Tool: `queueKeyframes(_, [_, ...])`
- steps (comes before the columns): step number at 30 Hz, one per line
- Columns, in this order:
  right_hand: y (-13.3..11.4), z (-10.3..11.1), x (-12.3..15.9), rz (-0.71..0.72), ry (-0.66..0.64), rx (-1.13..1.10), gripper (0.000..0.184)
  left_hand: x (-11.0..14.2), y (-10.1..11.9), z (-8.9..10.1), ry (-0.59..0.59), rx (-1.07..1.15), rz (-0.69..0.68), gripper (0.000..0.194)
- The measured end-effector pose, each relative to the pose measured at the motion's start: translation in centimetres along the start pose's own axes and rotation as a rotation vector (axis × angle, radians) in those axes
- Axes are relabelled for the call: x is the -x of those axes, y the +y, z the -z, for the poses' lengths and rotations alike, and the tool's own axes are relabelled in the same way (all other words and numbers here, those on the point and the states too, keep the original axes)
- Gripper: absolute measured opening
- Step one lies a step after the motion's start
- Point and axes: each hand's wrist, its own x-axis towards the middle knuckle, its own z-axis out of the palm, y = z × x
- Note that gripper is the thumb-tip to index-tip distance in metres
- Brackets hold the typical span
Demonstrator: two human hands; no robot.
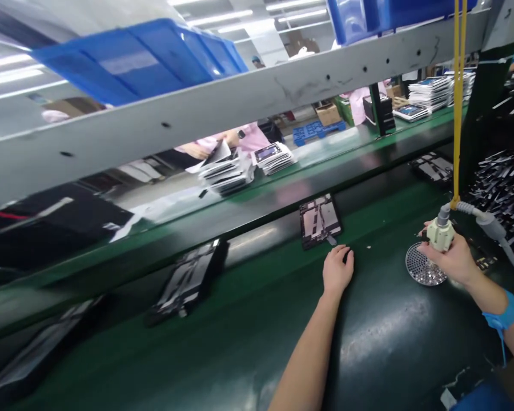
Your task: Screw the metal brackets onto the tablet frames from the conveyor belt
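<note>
My right hand (pixel 454 260) is wrapped around a pale electric screwdriver (pixel 440 235) that hangs upright from a yellow cord (pixel 457 114). Its lower end is hidden, above a round perforated metal dish (pixel 417 267) with small shiny pieces, apparently screws, in it. My left hand (pixel 337 268) rests on the dark green surface with fingers loosely bent and thumb apart, and nothing shows in it. Just beyond its fingertips lies a tablet (pixel 320 221) with its inner parts exposed; a small grey tab sticks out toward the hand.
More opened tablets (pixel 188 279) lie along the green belt (pixel 257 268), blurred at left. A grey beam (pixel 240 105) crosses overhead, carrying blue bins (pixel 141 60). Behind, people in pink handle stacks of tablet parts (pixel 227 174). Many dark strips (pixel 503 194) are heaped at right.
</note>
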Motion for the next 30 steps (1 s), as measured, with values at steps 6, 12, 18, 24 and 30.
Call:
queueKeyframes(6, [1.0, 0.2, 0.5, -0.027, 0.038, 0.087, 0.051, 0.2, -0.1, -0.1, -0.066, 0.012, 0.009, 0.023])
queueKeyframes(12, [1.7, -0.5, 0.3, -0.024, 0.032, 0.096, 0.048, 0.0, -0.2, -0.1, -0.041, 0.049, 0.03, 0.025])
queueKeyframes(18, [2.8, -0.6, 0.1, -0.009, 0.01, 0.034, 0.044, -0.5, -0.1, -0.1, -0.027, 0.085, 0.026, 0.02])
queueKeyframes(24, [2.8, -0.6, 0.2, -0.014, 0.014, 0.012, 0.041, -0.5, 0.3, 0.0, -0.054, 0.116, 0.038, 0.022])
queueKeyframes(30, [2.7, -0.6, 0.1, -0.02, 0.017, -0.022, 0.041, -0.6, 0.9, 0.3, -0.075, 0.102, 0.042, 0.02])
